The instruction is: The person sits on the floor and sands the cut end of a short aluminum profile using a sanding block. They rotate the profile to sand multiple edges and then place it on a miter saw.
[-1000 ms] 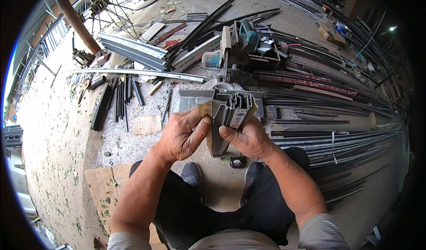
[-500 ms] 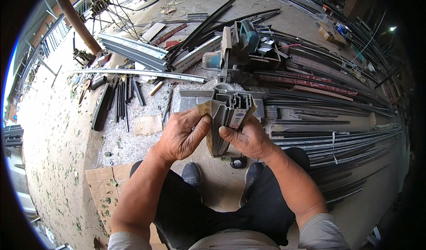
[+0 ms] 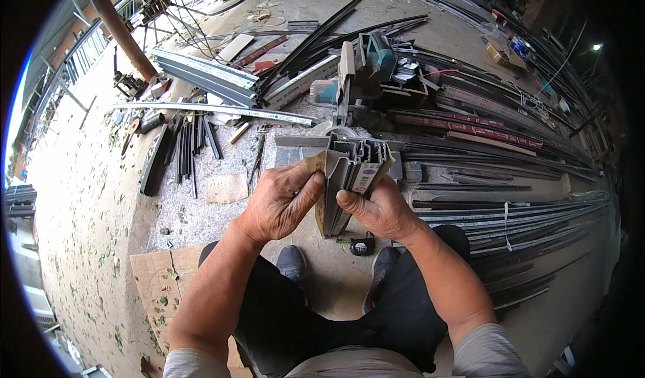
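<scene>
Between my hands stands a bundle of grey metal profiles, upright, with its hollow cut ends facing me. Brown paper wraps part of its sides, and a printed label strip runs down it. My left hand pinches the paper and the left edge, thumb on top. On the other side, my right hand grips the bundle with its thumb along the front; most of its fingers are hidden behind. A black tape measure lies on the floor just below the bundle, between my shoes.
Right beyond the bundle is a teal cutting saw with a metal fence. Long profiles lie in rows at the right. Short dark offcuts and a stack of profiles are at the left. Flattened cardboard lies near my left leg.
The bundle and both hands have shifted very slightly to the right in the picture. My grip on it looks the same.
</scene>
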`<state>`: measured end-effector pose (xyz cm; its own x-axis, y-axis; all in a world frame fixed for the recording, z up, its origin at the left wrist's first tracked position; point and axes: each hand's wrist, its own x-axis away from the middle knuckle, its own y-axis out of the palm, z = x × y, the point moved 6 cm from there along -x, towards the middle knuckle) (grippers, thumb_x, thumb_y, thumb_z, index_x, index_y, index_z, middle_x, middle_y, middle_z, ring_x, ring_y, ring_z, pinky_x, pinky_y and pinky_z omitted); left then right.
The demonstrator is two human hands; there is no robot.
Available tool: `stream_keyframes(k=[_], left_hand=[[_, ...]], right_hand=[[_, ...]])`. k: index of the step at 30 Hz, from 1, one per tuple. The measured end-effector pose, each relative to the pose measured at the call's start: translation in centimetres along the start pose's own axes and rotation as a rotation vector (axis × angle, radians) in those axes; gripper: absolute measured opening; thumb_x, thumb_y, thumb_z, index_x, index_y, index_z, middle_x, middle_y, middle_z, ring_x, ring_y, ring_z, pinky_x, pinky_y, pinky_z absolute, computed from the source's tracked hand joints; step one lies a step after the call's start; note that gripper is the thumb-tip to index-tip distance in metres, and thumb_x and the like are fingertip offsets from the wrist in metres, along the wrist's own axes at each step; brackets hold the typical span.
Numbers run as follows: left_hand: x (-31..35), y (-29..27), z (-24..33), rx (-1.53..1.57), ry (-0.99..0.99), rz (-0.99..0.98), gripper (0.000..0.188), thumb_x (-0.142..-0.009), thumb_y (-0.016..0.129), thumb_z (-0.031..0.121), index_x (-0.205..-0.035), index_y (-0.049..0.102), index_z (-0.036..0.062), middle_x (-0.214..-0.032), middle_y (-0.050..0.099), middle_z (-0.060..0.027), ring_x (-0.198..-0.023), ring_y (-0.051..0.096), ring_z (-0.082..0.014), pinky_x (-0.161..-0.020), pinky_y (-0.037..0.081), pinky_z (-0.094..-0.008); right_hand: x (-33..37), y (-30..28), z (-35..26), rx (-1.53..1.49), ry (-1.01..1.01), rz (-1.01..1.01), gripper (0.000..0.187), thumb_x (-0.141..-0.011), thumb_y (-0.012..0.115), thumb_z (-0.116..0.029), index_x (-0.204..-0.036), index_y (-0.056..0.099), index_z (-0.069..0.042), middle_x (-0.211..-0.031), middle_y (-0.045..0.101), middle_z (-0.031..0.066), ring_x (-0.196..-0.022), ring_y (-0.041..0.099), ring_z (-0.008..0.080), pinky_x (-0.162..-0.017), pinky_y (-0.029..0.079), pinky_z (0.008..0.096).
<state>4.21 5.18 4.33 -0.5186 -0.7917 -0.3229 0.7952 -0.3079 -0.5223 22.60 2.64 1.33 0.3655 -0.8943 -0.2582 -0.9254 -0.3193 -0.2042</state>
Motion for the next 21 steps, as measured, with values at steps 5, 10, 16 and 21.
stream_keyframes(k=[5,10,16,21], left_hand=[[0.0,0.0,-0.3,0.007,-0.022,-0.026,0.043,-0.117,0.055,0.041,-0.111,0.073,0.0020,-0.083,0.069,-0.0090,-0.078,0.071,-0.0222,-0.073,0.056,-0.0372],[0.0,-0.5,0.4,0.039,0.077,0.038,0.038,-0.110,0.065,0.035,-0.116,0.072,-0.0015,-0.092,0.072,-0.0177,-0.080,0.073,-0.0329,-0.075,0.058,-0.0416],[0.1,-1.1,1.7,0.173,0.161,0.203,0.034,-0.109,0.071,0.030,-0.128,0.066,0.0024,-0.097,0.075,-0.0093,-0.077,0.072,-0.0179,-0.072,0.058,-0.0323],[0.3,-1.2,2.8,0.174,0.268,0.358,0.027,-0.106,0.077,0.019,-0.122,0.064,0.0027,-0.114,0.073,-0.0121,-0.091,0.071,-0.0176,-0.081,0.058,-0.0313]], right_hand=[[0.1,-0.2,0.0,-0.007,0.000,0.007,0.057,-0.106,0.071,-0.053,-0.136,0.065,-0.005,-0.124,0.070,0.0121,-0.117,0.068,0.0248,-0.103,0.054,0.0398],[0.1,-0.2,0.1,0.031,-0.027,0.017,0.054,-0.107,0.072,-0.051,-0.135,0.067,-0.005,-0.125,0.069,0.0134,-0.117,0.068,0.0275,-0.103,0.053,0.0418],[0.2,-0.2,-0.5,0.093,-0.080,0.024,0.042,-0.106,0.076,-0.039,-0.134,0.070,-0.007,-0.124,0.072,0.0125,-0.115,0.071,0.0277,-0.099,0.055,0.0406],[-0.1,0.0,-1.5,0.118,-0.103,0.019,0.038,-0.104,0.079,-0.029,-0.132,0.071,-0.005,-0.117,0.077,0.0124,-0.108,0.074,0.0265,-0.095,0.057,0.0398]])
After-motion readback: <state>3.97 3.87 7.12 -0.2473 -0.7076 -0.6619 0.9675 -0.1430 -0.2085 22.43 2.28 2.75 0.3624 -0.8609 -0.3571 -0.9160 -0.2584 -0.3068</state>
